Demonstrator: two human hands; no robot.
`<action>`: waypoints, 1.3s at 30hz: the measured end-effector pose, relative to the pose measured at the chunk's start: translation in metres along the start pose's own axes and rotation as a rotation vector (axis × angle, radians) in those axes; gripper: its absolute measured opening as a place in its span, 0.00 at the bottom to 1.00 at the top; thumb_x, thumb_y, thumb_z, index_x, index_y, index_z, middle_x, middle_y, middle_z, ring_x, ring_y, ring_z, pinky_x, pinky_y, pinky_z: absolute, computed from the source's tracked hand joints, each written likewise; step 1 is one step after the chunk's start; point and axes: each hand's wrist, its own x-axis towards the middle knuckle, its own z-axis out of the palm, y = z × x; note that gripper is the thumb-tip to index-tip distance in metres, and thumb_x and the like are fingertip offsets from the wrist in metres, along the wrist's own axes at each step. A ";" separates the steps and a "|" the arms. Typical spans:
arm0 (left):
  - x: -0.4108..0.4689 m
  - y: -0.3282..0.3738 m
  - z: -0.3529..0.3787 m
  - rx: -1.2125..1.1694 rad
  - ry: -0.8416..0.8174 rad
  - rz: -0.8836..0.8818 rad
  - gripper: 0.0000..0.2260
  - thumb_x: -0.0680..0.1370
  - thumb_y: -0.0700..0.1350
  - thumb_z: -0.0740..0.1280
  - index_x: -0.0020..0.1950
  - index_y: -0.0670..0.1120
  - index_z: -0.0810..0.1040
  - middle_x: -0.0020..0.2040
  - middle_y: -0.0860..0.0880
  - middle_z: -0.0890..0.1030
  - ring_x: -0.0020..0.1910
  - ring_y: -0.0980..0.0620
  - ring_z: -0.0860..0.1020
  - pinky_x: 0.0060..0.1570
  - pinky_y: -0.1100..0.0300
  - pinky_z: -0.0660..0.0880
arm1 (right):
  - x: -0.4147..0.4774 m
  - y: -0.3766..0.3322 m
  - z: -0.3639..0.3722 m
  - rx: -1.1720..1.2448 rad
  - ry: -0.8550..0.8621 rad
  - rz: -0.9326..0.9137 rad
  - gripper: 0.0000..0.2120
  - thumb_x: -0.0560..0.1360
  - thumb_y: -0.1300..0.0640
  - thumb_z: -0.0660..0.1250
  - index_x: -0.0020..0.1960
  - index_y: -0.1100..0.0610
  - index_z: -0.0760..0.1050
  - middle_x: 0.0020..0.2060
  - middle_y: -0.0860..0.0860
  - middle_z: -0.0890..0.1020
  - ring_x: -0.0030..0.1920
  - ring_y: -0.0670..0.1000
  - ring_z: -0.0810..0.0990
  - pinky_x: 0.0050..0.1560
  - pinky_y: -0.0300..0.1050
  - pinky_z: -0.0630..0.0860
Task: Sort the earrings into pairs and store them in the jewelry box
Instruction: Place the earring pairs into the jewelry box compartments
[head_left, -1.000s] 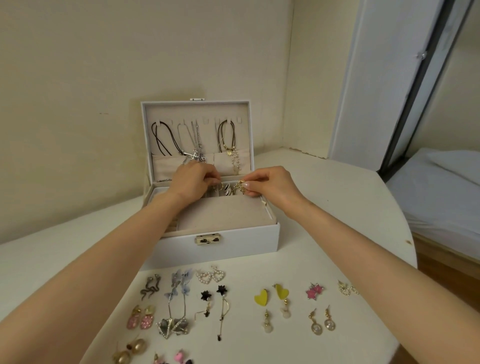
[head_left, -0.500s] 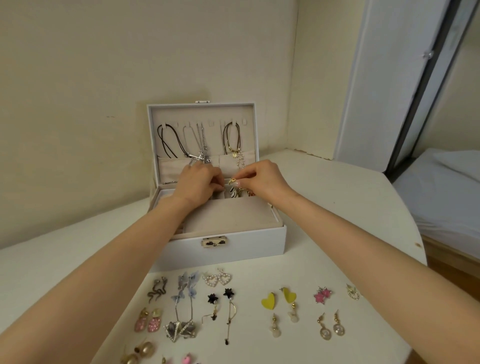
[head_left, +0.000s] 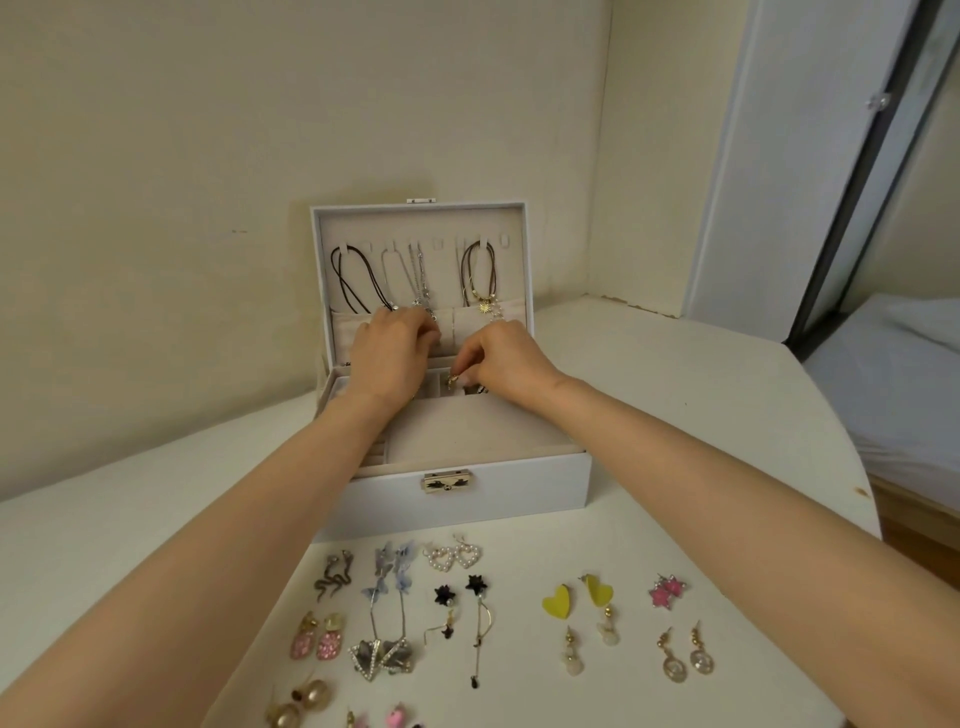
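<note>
The person is working at the open jewelry box, which is standing on the counter. Its lid is propped upright at the box's back, so the necklaces are hanging clear of the trays. The right hand is reaching over the box's back row of small compartments. Its thumb and forefinger are pinching a small gold earring just above one cell, seemingly to lower it in.

The left hand is hovering beside it over the same row with fingers curled downward. The fingertips are hidden, so whether it is gripping anything cannot be told.

In front of the box the other earrings are lying in matched twos, among them the yellow heart pair and the pearl heart pair. They are spaced so that each pair is reading as one unit. With so many pairs lying outside the box, the storing is probably at an early stage.
</note>
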 end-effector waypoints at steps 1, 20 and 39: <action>0.000 0.001 0.000 -0.004 0.007 0.000 0.07 0.78 0.44 0.63 0.51 0.43 0.78 0.50 0.44 0.81 0.53 0.42 0.73 0.50 0.50 0.68 | -0.001 0.000 0.000 -0.004 0.006 0.007 0.08 0.68 0.64 0.74 0.47 0.59 0.84 0.45 0.54 0.84 0.49 0.51 0.81 0.53 0.44 0.76; -0.004 0.007 -0.004 -0.023 -0.064 0.022 0.06 0.77 0.43 0.62 0.49 0.46 0.79 0.48 0.48 0.81 0.53 0.45 0.74 0.51 0.51 0.67 | -0.010 0.001 -0.012 -0.040 0.073 -0.001 0.08 0.70 0.59 0.72 0.48 0.52 0.84 0.44 0.50 0.84 0.49 0.49 0.78 0.47 0.40 0.71; -0.088 0.101 -0.038 -0.185 -0.183 0.421 0.07 0.74 0.47 0.67 0.49 0.45 0.76 0.47 0.49 0.77 0.49 0.49 0.73 0.49 0.56 0.68 | -0.141 0.044 -0.085 -0.070 0.069 0.025 0.05 0.70 0.57 0.73 0.46 0.50 0.84 0.38 0.42 0.80 0.36 0.41 0.72 0.44 0.38 0.68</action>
